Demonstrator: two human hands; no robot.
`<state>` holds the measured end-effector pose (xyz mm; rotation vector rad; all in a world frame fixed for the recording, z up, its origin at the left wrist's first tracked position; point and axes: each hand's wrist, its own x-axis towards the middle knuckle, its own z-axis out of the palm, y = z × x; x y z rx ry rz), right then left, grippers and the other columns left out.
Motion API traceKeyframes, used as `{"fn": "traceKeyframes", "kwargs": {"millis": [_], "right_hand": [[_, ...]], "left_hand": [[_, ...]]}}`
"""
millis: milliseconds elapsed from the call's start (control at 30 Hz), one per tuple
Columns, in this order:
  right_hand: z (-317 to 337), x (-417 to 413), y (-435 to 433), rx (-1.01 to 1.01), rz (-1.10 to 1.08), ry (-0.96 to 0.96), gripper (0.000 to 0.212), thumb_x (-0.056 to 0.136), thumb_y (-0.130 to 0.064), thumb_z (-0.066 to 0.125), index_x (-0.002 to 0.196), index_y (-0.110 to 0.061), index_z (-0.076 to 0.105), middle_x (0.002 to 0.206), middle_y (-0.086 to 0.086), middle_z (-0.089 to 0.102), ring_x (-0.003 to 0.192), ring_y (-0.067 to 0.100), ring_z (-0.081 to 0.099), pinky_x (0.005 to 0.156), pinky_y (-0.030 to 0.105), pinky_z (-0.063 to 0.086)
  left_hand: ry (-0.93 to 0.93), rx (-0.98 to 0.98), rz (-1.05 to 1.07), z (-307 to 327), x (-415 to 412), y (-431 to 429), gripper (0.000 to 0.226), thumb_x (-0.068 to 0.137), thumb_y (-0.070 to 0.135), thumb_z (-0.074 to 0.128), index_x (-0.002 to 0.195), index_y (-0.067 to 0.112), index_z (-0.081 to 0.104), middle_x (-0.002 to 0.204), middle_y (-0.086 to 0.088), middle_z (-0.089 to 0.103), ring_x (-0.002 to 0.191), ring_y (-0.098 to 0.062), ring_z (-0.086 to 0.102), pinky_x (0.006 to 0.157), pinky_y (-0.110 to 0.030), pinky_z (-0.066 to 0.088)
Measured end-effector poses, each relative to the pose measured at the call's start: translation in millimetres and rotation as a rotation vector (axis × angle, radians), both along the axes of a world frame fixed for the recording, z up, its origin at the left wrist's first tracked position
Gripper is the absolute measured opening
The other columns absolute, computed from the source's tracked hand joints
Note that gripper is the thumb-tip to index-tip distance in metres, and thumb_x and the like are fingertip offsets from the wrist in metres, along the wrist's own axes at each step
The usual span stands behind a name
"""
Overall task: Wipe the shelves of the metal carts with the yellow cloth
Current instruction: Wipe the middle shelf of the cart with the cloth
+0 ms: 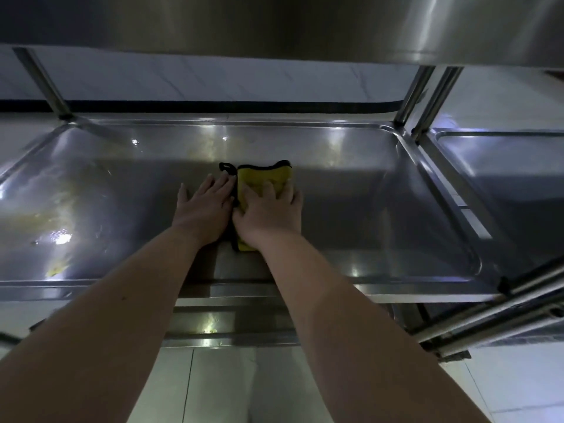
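A yellow cloth (268, 176) with a black edge lies in the middle of a steel cart shelf (366, 184). My right hand (270, 210) presses down on the cloth, fingers spread and slightly bent over it. My left hand (203, 207) lies flat on the bare shelf right beside the cloth's left edge, fingers straight and touching its black border. Both forearms reach in over the shelf's front rim.
A higher shelf (274, 22) hangs close overhead. Upright posts stand at the back left (45, 83) and back right (412, 96). A second cart's shelf (503, 166) adjoins on the right. Yellowish smears (55, 270) mark the shelf's left part. Tiled floor lies below.
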<state>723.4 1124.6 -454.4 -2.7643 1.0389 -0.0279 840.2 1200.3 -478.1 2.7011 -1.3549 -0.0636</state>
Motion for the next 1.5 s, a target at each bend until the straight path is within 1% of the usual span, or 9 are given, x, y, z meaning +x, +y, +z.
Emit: {"fn": "traceKeyframes", "kwargs": {"millis": [133,267,433,600,833,1067,1200,1367,1500], "right_hand": [[2.2,-13.3,-42.6,0.021,0.011,-0.019,0.052,0.096,-0.048,0.034,0.147,-0.047,0.027,0.161,-0.005,0.016,0.148,0.035,-0.001,0.110,0.067,-0.005],[4.6,-79.3,-138.6,0.035,-0.224,-0.025,0.052,0.095,-0.044,0.039,0.147,-0.044,0.030,0.161,-0.007,0.016,0.148,0.034,-0.005,0.112,0.067,0.000],[-5.6,-127.4,-179.7,-0.074,-0.297,0.013,0.054,0.096,-0.050,0.027,0.149,-0.041,0.022,0.161,-0.001,0.015,0.148,0.029,0.005,0.115,0.062,0.002],[-4.9,-123.9,-176.9,-0.081,-0.267,0.011,0.064,0.091,-0.064,0.030,0.150,-0.039,0.023,0.161,0.003,0.016,0.147,0.035,0.008,0.117,0.054,0.006],[-0.6,-79.2,-161.9,-0.043,-0.265,0.052,0.060,0.094,-0.058,0.032,0.150,-0.038,0.022,0.159,0.005,0.021,0.146,0.040,0.007,0.114,0.055,0.012],[1.3,24.8,-94.8,0.008,0.058,-0.063,0.050,0.097,-0.043,0.033,0.147,-0.040,0.032,0.157,-0.001,0.027,0.145,0.034,0.012,0.114,0.054,0.012],[2.5,-24.1,-158.4,-0.029,-0.060,-0.065,0.042,0.098,-0.036,0.037,0.140,-0.042,0.041,0.151,0.001,0.036,0.140,0.030,0.027,0.114,0.056,0.017],[7.3,-120.4,-253.4,0.013,-0.494,-0.065,0.039,0.097,-0.039,0.037,0.131,-0.031,0.054,0.141,0.012,0.048,0.135,0.036,0.037,0.113,0.061,0.021],[6.8,-81.2,-222.0,-0.108,-0.488,0.023,0.041,0.097,-0.037,0.035,0.134,-0.027,0.048,0.143,0.014,0.044,0.134,0.040,0.035,0.111,0.057,0.022]], "left_hand": [[0.028,-0.032,0.010,-1.2,2.8,-1.7,0.051,0.103,0.042,0.017,0.153,0.039,0.008,0.161,0.016,0.001,0.149,-0.012,-0.001,0.116,-0.055,-0.003],[0.022,-0.039,0.014,-3.5,0.9,-5.1,0.052,0.100,0.051,0.020,0.151,0.040,0.016,0.161,0.017,0.006,0.149,-0.013,0.002,0.116,-0.055,-0.003],[-0.096,-0.133,0.009,5.4,-9.7,-32.2,0.046,0.095,0.046,0.034,0.138,0.031,0.043,0.150,0.002,0.040,0.142,-0.021,0.027,0.115,-0.061,0.005],[-0.113,0.038,-0.074,8.7,-18.5,-82.3,0.060,0.095,0.063,0.018,0.150,0.041,0.016,0.162,0.008,0.004,0.149,-0.025,-0.007,0.110,-0.065,-0.005],[0.000,0.019,-0.011,1.0,-12.6,-80.6,0.056,0.099,0.049,0.020,0.152,0.041,0.003,0.162,0.010,-0.002,0.149,-0.025,-0.005,0.112,-0.061,-0.005],[-0.009,0.006,0.019,-0.9,-1.3,-75.8,0.058,0.102,0.034,0.020,0.155,0.021,0.002,0.163,0.003,-0.004,0.149,-0.020,-0.006,0.116,-0.055,-0.004],[0.007,-0.008,0.021,2.2,-3.3,-79.5,0.056,0.101,0.032,0.021,0.155,0.025,0.006,0.163,0.006,-0.002,0.149,-0.019,-0.004,0.115,-0.054,-0.005],[0.014,-0.011,0.025,-0.5,-7.3,-88.0,0.055,0.101,0.034,0.017,0.154,0.028,0.006,0.163,0.007,-0.004,0.149,-0.019,-0.005,0.114,-0.056,-0.007],[0.022,0.030,0.022,0.5,-8.4,-90.3,0.053,0.103,0.035,0.015,0.154,0.027,0.004,0.162,0.009,-0.006,0.149,-0.019,-0.007,0.113,-0.059,-0.008]]}}
